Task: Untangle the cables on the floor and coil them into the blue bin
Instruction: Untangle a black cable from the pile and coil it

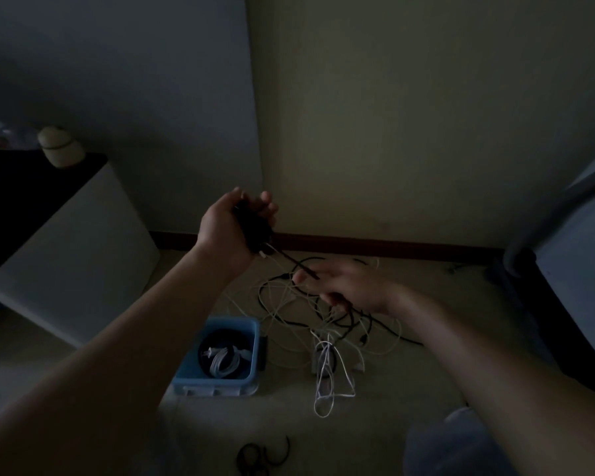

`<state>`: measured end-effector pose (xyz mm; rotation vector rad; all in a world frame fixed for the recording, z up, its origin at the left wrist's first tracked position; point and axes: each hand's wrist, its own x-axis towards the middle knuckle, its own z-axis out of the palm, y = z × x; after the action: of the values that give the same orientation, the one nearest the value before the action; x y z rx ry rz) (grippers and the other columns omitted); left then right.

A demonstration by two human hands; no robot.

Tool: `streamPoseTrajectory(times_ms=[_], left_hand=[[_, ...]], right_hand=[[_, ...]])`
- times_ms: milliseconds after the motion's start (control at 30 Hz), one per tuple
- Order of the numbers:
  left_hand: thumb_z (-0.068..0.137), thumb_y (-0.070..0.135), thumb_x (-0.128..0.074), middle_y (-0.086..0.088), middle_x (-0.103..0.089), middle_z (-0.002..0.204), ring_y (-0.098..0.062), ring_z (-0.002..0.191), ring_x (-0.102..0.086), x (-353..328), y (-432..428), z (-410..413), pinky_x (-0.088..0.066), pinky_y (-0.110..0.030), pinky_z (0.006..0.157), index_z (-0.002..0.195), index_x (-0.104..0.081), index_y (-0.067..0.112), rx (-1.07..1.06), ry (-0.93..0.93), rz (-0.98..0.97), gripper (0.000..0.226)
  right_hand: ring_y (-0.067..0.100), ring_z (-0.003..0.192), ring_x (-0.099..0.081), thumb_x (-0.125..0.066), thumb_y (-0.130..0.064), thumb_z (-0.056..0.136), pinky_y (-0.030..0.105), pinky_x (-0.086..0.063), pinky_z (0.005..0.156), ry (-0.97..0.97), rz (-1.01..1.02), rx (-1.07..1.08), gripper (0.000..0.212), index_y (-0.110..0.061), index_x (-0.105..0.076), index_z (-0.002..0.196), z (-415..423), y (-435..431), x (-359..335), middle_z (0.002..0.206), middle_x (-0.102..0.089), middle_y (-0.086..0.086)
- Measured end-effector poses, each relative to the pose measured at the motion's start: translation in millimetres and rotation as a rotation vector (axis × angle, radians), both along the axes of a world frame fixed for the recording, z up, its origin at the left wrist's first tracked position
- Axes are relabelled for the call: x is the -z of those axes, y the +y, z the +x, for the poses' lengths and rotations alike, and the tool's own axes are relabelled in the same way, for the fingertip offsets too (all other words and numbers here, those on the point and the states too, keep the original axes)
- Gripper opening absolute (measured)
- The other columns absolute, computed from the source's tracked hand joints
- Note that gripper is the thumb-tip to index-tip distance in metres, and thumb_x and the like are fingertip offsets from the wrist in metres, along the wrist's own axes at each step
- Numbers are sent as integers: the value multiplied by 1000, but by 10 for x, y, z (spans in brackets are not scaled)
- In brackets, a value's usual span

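Note:
My left hand [227, 228] is raised above the floor and grips a coiled bundle of black cable [253, 228]. A black strand runs from that bundle down to my right hand [351, 283], whose fingers curl round it just above the tangle. The tangle of black and white cables [323, 317] lies on the floor by the wall. A white cable loop [327, 383] trails toward me. The blue bin [220, 383] stands on the floor left of the tangle and holds a black coil and a white coil.
A white cabinet [83, 249] with a dark top stands at the left. Dark furniture with a grey cover [571, 269] fills the right edge. A short black cable piece [261, 455] lies near me. The wall and dark skirting board run behind the tangle.

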<state>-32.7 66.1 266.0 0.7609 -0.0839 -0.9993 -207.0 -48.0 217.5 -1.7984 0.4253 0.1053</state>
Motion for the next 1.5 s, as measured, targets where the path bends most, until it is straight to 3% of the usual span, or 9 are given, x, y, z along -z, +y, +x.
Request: streamPoseTrajectory(times_ms=[133, 400, 500, 633, 833, 1000, 1167, 1367, 1500], left_hand=[[105, 29, -38, -7, -68, 79, -22, 76, -69, -16, -12, 25, -50, -33, 80, 79, -46, 17, -15, -48, 8, 30], [105, 23, -44, -9, -76, 78, -24, 77, -74, 103, 23, 345, -53, -28, 66, 86, -63, 3, -353, -636, 341, 34], [106, 24, -41, -10, -75, 82, -15, 76, -72, 202, 25, 305, -54, -21, 71, 93, -65, -5, -310, -886, 470, 39], [102, 34, -44, 3, -76, 83, -16, 87, -71, 330, -25, 274, -53, -44, 92, 96, -57, 10, -226, -1094, 659, 29], [99, 32, -49, -2, -70, 83, -22, 79, -68, 430, -60, 47, -56, -46, 81, 93, -57, 11, 123, -1392, 846, 23], [105, 28, -42, -10, -54, 66, -17, 52, -51, 445, -68, -217, -44, -30, 53, 84, -54, 6, 461, -1128, 756, 34], [101, 63, -18, -7, -39, 54, -18, 44, -34, 326, -53, -377, -31, -26, 46, 77, -52, 7, 722, -878, 525, 69], [104, 35, -30, -4, -34, 44, -17, 38, -29, 108, -23, -438, -29, -26, 43, 79, -49, 6, 789, -792, 288, 43], [101, 38, -28, 4, -29, 42, -12, 36, -25, 7, -2, -446, -27, -24, 43, 75, -45, 12, 854, -537, 117, 40]], right_hand=[[11, 41, -40, -55, -20, 99, 24, -38, 49, -64, 171, 67, 18, -15, -72, 106, -32, -59, -65, 48, -40, -4], [3, 31, -34, -48, -19, 103, 16, -27, 37, 118, -104, 133, 35, -6, -55, 71, -116, -128, -142, 38, -40, -9], [1, 32, -39, -43, -12, 104, 11, -30, 37, 33, -75, 99, 31, 1, -61, 82, -139, -62, -309, 36, -42, -14], [5, 38, -30, -46, -23, 104, 17, -25, 43, -45, -96, -45, 37, -1, -72, 88, -121, 18, -420, 41, -31, -16], [6, 43, -27, -49, -25, 96, 24, -22, 47, -265, -58, 17, 35, -7, -67, 71, -107, -8, -488, 44, -32, -15], [11, 42, -24, -53, -28, 89, 22, -21, 44, -340, 17, 157, 32, -10, -63, 65, -137, -78, -475, 45, -29, -6], [4, 42, -30, -54, -24, 100, 18, -24, 46, -404, -67, 396, 35, -8, -60, 69, -151, -132, -475, 43, -33, -14], [-6, 46, -47, -52, -26, 102, 8, -31, 50, -360, -265, 567, 33, -11, -60, 74, -160, -228, -429, 42, -46, -22], [-4, 44, -46, -52, -28, 102, 23, -31, 54, -324, -297, 553, 34, -9, -63, 76, -96, -245, -348, 42, -46, -19]])
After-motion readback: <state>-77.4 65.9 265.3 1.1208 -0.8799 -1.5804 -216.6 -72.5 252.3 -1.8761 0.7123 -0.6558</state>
